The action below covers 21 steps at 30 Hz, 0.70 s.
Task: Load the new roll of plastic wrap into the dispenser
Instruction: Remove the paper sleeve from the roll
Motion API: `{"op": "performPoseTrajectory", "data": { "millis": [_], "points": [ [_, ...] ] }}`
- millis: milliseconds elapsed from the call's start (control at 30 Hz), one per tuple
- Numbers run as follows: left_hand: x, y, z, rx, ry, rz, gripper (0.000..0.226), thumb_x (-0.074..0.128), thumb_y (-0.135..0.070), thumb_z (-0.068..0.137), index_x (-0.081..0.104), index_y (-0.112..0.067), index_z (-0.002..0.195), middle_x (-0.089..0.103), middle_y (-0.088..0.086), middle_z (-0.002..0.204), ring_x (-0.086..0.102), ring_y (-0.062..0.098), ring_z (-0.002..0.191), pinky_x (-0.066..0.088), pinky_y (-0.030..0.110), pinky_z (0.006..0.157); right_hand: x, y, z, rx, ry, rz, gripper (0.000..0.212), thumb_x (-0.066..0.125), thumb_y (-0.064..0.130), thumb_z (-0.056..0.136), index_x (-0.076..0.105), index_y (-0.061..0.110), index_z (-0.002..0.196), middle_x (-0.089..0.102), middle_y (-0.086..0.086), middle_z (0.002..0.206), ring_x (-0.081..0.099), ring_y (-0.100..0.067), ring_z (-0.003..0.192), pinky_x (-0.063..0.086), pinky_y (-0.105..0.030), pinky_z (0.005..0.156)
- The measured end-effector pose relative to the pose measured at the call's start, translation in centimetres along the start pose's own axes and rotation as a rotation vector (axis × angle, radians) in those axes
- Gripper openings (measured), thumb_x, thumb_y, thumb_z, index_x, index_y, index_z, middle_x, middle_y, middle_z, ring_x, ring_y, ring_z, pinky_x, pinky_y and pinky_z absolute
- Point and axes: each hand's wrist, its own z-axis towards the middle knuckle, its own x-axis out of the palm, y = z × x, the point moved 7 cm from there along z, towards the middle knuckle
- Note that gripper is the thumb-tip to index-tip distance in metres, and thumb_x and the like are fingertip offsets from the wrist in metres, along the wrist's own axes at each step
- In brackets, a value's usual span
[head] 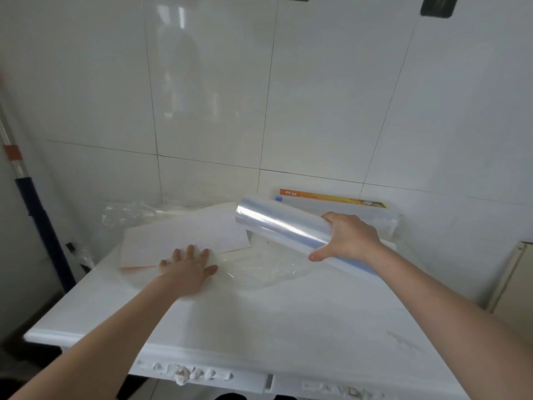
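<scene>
Head view shows my right hand [350, 236] grasping the roll [284, 230] raised over the table [259, 313], I judge ready for the dispenser [372, 213] at the far right, while my left hand [189, 268] lies flat, holding nothing, beside paper [184, 235] and loose film [271, 264] cluttering the approach.

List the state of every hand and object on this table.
Right hand: grips the roll.
Roll of plastic wrap: lifted, tilted, not yet in the dispenser.
Left hand: flat, fingers spread, pressing on the table.
Dispenser: lying against the wall.
Paper sheet: lying flat.
</scene>
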Motion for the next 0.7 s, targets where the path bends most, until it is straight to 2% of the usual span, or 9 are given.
{"op": "performPoseTrajectory", "data": {
  "millis": [167, 300, 467, 533, 600, 633, 700],
  "points": [
    [-0.2, 2.0, 1.1, -0.108, -0.062, -0.056, 0.053, 0.017, -0.055, 0.095, 0.019, -0.034, 0.145, 0.020, 0.001, 0.152, 0.023, 0.030, 0.139, 0.030, 0.047, 0.104, 0.5, 0.8, 0.9, 0.017, -0.002, 0.002, 0.086, 0.080, 0.059, 0.052, 0.049, 0.026, 0.126, 0.059, 0.009, 0.118, 0.054, -0.017, 0.112, 0.037, -0.031, 0.075],
    [-0.5, 1.3, 2.2, -0.176, -0.074, -0.108, 0.048, 0.018, -0.048, 0.097, 0.025, -0.034, 0.142, 0.024, 0.002, 0.149, 0.024, 0.030, 0.137, 0.030, 0.047, 0.103, 0.6, 0.8, 1.6, 0.052, 0.005, 0.010, 0.078, 0.080, 0.059, 0.049, 0.053, 0.027, 0.116, 0.061, 0.010, 0.107, 0.057, -0.016, 0.102, 0.046, -0.033, 0.078],
    [-1.7, -0.2, 3.8, -0.145, -0.141, -0.168, 0.041, 0.025, -0.036, 0.098, 0.040, -0.031, 0.136, 0.039, 0.003, 0.141, 0.033, 0.029, 0.132, 0.033, 0.042, 0.102, 0.1, 0.0, 2.2, 0.080, 0.010, 0.067, 0.074, 0.080, 0.059, 0.047, 0.056, 0.027, 0.108, 0.062, 0.012, 0.100, 0.058, -0.015, 0.095, 0.050, -0.037, 0.082],
    [-2.5, -0.2, 4.2, -0.137, -0.214, -0.212, 0.038, 0.032, -0.025, 0.097, 0.054, -0.027, 0.128, 0.052, 0.002, 0.134, 0.046, 0.027, 0.125, 0.039, 0.035, 0.097, -0.2, -0.3, 2.4, 0.086, 0.006, 0.065, 0.076, 0.080, 0.060, 0.046, 0.056, 0.027, 0.110, 0.061, 0.012, 0.102, 0.057, -0.015, 0.097, 0.051, -0.038, 0.083],
    [-3.2, -0.1, 4.2, -0.130, -0.277, -0.262, 0.032, 0.043, -0.014, 0.089, 0.068, -0.021, 0.107, 0.066, 0.007, 0.117, 0.060, 0.029, 0.108, 0.044, 0.029, 0.083, -0.5, -0.7, 2.7, 0.099, 0.000, 0.057, 0.078, 0.080, 0.061, 0.045, 0.056, 0.028, 0.112, 0.061, 0.012, 0.103, 0.057, -0.015, 0.099, 0.051, -0.039, 0.085],
    [-3.5, -0.1, 4.1, -0.123, -0.293, -0.290, 0.028, 0.048, -0.012, 0.085, 0.071, -0.019, 0.099, 0.069, 0.008, 0.109, 0.064, 0.030, 0.101, 0.044, 0.027, 0.077, -0.5, -0.8, 2.7, 0.106, -0.003, 0.055, 0.079, 0.080, 0.062, 0.044, 0.056, 0.029, 0.112, 0.061, 0.013, 0.104, 0.058, -0.015, 0.100, 0.050, -0.039, 0.085],
    [-3.7, 0.2, 3.7, -0.110, -0.312, -0.353, 0.028, 0.051, -0.011, 0.083, 0.073, -0.022, 0.097, 0.070, 0.006, 0.107, 0.065, 0.030, 0.100, 0.044, 0.026, 0.074, -0.5, -1.1, 2.8, 0.127, -0.013, 0.059, 0.079, 0.079, 0.062, 0.043, 0.057, 0.029, 0.111, 0.062, 0.013, 0.103, 0.058, -0.016, 0.100, 0.051, -0.039, 0.085]
  ]
}}
